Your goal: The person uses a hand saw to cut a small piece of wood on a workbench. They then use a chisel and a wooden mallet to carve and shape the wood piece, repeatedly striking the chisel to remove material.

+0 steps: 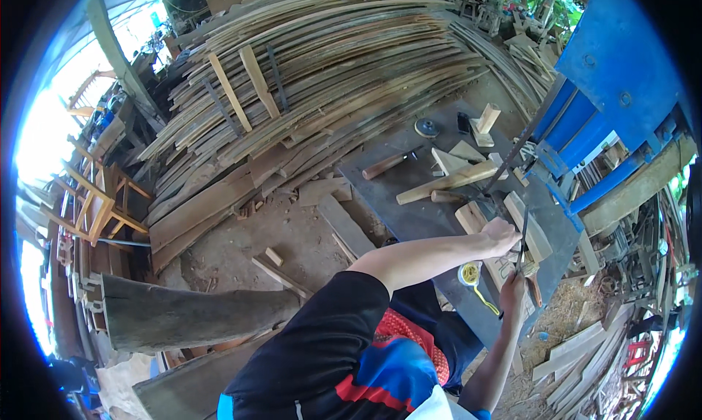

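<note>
My left hand (501, 237) reaches across the dark metal table (380, 182) and is closed like a fist beside a thin dark metal strip (524, 233); what its fingers hold is hidden. My right hand (513, 294) is nearer to me, with its fingers closed round the lower end of that strip, which points away from me. A pale squared wood block (528, 226) lies just right of the strip. Under and beside my hands is another pale board (472, 219). A brown handle-like piece (536, 291) sticks out next to my right hand.
A blue machine (621, 62) with a dark upright blade (521, 148) stands at the right. On the table lie a wooden-handled tool (389, 164), a pale wood bar (446, 182), a round disc (426, 128) and a yellow tape (469, 275). Long boards (329, 62) are piled behind.
</note>
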